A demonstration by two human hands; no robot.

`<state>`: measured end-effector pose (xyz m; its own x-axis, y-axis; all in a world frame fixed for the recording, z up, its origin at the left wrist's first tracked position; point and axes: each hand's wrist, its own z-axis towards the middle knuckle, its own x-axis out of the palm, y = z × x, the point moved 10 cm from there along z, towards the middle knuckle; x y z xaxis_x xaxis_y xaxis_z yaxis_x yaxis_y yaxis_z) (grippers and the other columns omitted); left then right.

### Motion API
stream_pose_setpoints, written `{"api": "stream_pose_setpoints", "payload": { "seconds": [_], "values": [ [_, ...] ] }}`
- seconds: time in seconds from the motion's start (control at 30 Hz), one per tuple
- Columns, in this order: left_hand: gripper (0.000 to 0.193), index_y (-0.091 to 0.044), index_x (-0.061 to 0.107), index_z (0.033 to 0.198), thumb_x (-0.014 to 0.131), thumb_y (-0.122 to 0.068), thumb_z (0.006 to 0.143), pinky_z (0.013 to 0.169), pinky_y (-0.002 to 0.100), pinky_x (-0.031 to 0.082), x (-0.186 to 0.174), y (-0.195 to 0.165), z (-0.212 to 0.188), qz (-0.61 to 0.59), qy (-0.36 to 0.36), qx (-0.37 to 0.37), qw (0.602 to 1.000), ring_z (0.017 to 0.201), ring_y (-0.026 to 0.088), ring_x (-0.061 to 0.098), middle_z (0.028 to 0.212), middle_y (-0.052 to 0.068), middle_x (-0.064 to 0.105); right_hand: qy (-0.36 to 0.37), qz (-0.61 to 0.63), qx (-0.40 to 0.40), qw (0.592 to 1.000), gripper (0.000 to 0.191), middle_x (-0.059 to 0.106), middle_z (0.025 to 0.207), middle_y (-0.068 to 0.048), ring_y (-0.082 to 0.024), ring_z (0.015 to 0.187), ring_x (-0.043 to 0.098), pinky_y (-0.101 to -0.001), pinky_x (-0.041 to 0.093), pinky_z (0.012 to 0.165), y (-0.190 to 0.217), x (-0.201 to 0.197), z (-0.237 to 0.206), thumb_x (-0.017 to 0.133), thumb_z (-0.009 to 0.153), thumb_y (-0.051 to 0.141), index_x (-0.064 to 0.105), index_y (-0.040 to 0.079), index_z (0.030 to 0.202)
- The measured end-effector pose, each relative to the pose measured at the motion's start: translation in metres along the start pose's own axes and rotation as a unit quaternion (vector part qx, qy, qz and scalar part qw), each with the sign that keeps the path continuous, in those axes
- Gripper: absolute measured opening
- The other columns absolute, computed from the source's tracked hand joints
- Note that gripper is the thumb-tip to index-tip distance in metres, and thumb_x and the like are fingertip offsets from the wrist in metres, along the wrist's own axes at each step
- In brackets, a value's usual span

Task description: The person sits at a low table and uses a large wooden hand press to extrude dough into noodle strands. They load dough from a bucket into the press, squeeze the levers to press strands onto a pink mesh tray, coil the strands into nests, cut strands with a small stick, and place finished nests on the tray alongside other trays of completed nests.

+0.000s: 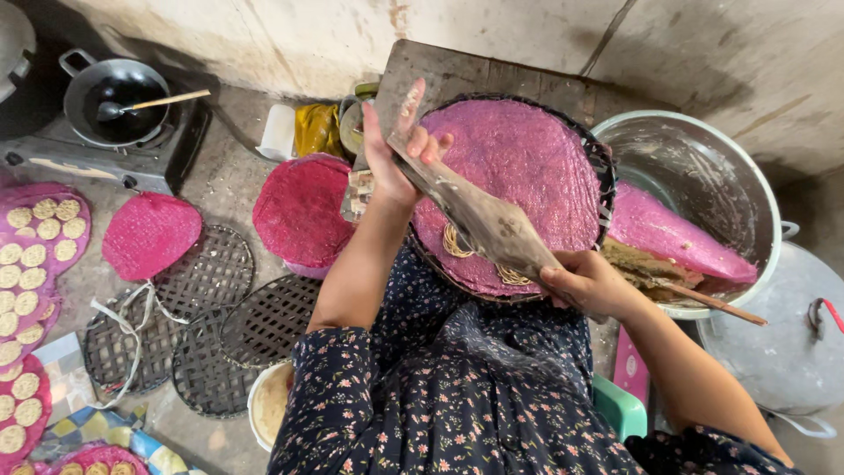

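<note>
My right hand [587, 283] grips the handle end of a long wooden paddle [482, 218] smeared with pale paste. My left hand [394, 149] rests on the paddle's far blade end, fingers partly spread. The paddle lies diagonally over a round woven tray [603, 167] covered with a flat purple-pink sheet [527, 167]. To the right stands a large metal basin [703, 176] holding purple-pink batter [673, 236] and a wooden stick [703, 299].
Several empty dark woven trays [211, 268] lie on the floor at left, with pink sheets [151, 233] and another pink round [303, 211]. A stove with a black pan [114, 101] stands at top left. Round crackers on purple mats [35, 255] line the left edge. A grey pot lid [787, 343] sits at right.
</note>
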<state>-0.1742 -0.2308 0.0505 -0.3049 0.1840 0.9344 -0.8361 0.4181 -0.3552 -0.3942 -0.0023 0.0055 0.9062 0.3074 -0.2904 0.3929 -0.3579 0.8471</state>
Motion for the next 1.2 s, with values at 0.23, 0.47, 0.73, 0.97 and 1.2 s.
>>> {"api": "stream_pose_setpoints", "payload": {
  "seconds": [0.23, 0.47, 0.73, 0.97, 1.2],
  "values": [
    [0.095, -0.006, 0.045, 0.157, 0.028, -0.079, 0.098, 0.113, 0.049, 0.045, -0.012, 0.064, 0.007, -0.115, 0.182, -0.094, 0.972, 0.086, 0.022, 0.061, 0.084, 0.004, 0.061, 0.000, 0.079, 0.008, 0.997, 0.052, 0.071, 0.081, -0.006, -0.012, 0.065, 0.064, -0.0284, 0.052, 0.058, -0.041, -0.012, -0.017, 0.064, 0.094, 0.043, 0.072, -0.006, 0.110],
    [0.055, -0.007, 0.065, 0.132, 0.053, -0.049, 0.099, 0.115, 0.043, 0.046, -0.088, 0.170, -0.011, 0.617, 0.183, -0.169, 0.747, 0.134, 0.029, 0.058, 0.140, 0.017, 0.065, -0.005, 0.094, -0.005, 0.996, 0.049, 0.073, 0.084, -0.007, -0.012, 0.068, 0.067, -0.0276, 0.055, 0.061, -0.048, -0.017, -0.019, 0.065, 0.092, 0.041, 0.071, -0.006, 0.109],
    [0.044, -0.011, 0.062, 0.135, 0.036, -0.033, 0.108, 0.119, 0.046, 0.034, -0.139, 0.184, -0.021, 0.733, 0.233, -0.177, 0.613, 0.129, 0.027, 0.058, 0.133, 0.014, 0.067, -0.019, 0.088, -0.032, 0.995, 0.050, 0.073, 0.084, -0.007, -0.011, 0.069, 0.067, -0.0282, 0.055, 0.062, -0.039, -0.019, -0.014, 0.066, 0.093, 0.039, 0.071, -0.006, 0.115],
    [0.050, -0.018, 0.054, 0.135, 0.032, -0.051, 0.104, 0.115, 0.043, 0.027, -0.147, 0.148, -0.025, 0.807, 0.055, -0.251, 0.532, 0.126, 0.026, 0.045, 0.127, 0.002, 0.072, -0.074, 0.113, -0.057, 0.989, 0.048, 0.072, 0.084, -0.007, -0.012, 0.068, 0.064, -0.0285, 0.052, 0.061, -0.036, -0.036, -0.015, 0.064, 0.096, 0.038, 0.070, -0.006, 0.113],
    [0.080, -0.012, 0.047, 0.151, -0.002, -0.061, 0.109, 0.118, 0.048, 0.032, -0.034, 0.080, 0.032, 0.724, 0.178, 0.109, 0.658, 0.126, 0.025, 0.054, 0.142, 0.009, 0.058, -0.047, 0.159, -0.101, 0.981, 0.044, 0.071, 0.084, -0.008, -0.014, 0.070, 0.066, -0.0297, 0.054, 0.064, -0.015, -0.037, -0.005, 0.058, 0.100, 0.037, 0.067, -0.006, 0.108]
  ]
}}
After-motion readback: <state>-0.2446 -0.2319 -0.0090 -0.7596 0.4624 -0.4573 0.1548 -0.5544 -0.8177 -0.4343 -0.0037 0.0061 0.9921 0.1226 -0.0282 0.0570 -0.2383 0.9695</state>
